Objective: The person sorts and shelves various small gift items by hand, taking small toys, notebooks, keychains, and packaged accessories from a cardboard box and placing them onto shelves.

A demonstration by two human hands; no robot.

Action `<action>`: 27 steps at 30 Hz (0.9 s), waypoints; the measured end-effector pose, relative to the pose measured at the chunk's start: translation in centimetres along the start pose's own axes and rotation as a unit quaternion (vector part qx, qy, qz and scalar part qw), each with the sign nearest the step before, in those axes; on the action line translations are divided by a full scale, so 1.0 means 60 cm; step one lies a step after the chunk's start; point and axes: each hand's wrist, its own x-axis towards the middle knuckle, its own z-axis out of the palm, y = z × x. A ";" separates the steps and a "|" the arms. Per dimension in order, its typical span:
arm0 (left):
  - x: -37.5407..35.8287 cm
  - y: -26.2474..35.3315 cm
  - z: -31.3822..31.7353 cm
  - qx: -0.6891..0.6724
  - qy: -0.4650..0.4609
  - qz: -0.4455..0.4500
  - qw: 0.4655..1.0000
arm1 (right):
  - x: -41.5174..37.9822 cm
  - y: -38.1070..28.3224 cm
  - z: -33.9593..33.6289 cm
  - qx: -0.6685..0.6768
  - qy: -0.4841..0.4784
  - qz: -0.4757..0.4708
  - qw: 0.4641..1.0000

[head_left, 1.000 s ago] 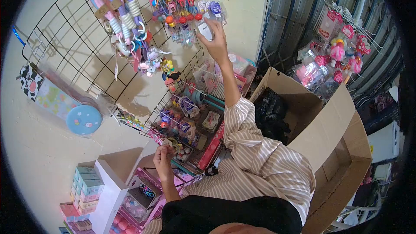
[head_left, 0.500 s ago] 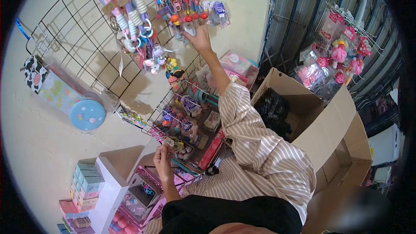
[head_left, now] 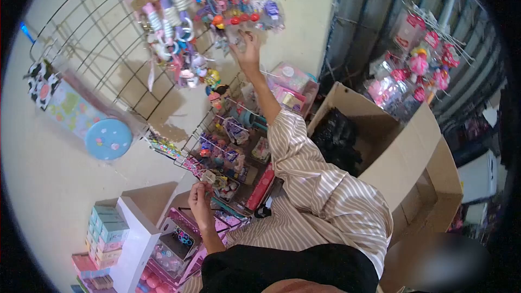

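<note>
Near the lower middle, my left hand (head_left: 201,206) is closed, pinching a small pale tag (head_left: 208,176) in front of the lower rack of trinkets. My right hand (head_left: 247,53) is raised just below the hanging charms with red beads (head_left: 244,19). Its fingers are apart and bent upward, next to a clear plastic packet (head_left: 232,36); nothing is plainly held in them. Thick pastel straps (head_left: 163,16) hang on the wire grid to the left of it. Small packaged figures (head_left: 233,130) hang between my two hands.
An open cardboard box (head_left: 380,130) with black plastic (head_left: 336,135) inside stands at the right. Pink packaged charms (head_left: 418,65) hang by the shutter. A blue round case (head_left: 108,139) is on the left wall. A white shelf (head_left: 133,244) and small boxes (head_left: 108,225) are lower left.
My right hand has dropped slightly from the hanging charms, and its fingers have spread. My left hand has shifted slightly left, still pinching the tag. The view has shifted a little.
</note>
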 end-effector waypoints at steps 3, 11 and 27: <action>-0.005 0.013 0.016 0.022 -0.014 0.005 1.000 | -0.014 -0.006 -0.025 -0.002 0.010 0.042 0.999; 0.002 0.014 0.032 0.073 -0.268 0.041 0.960 | -0.110 -0.139 -0.135 0.122 -0.040 0.233 0.964; -0.127 -0.053 0.013 0.187 -0.735 -0.156 0.633 | -0.418 -0.522 -0.419 0.207 -0.159 0.343 0.902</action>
